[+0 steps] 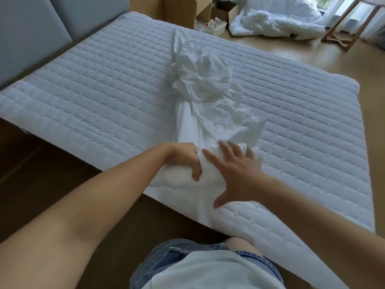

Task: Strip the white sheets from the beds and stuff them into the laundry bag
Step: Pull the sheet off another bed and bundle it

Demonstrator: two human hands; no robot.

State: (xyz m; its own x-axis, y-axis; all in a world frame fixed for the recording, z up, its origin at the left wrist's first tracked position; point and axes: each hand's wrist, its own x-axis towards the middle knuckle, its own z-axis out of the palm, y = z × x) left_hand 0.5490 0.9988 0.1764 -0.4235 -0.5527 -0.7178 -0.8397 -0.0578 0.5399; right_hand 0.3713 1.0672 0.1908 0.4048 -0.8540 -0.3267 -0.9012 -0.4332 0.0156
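Denim shorts [158,253] at bed edge. L hand [187,161]: clenched on near end of white sheet [206,90]. R hand [235,174]: fingers spread over same bunch, gripping nothing. Sheet: roped across bare mattress [83,90]. Step: gathering; next needs R grip, haul rest in. Laundry bag: unseen. Cardboard box [227,9]: open, contents unclear.

The person wears a pale, off-white top [210,272] whose loose hem hangs over light blue denim shorts [156,265]. The denim is faded, with a frayed, worn patch at the front and a seamed edge showing on the right side. Both forearms are bare to the frame's edge, as are the left hand [184,158] and right hand [236,176]. A bare strip of leg [238,244] shows beyond the shorts.
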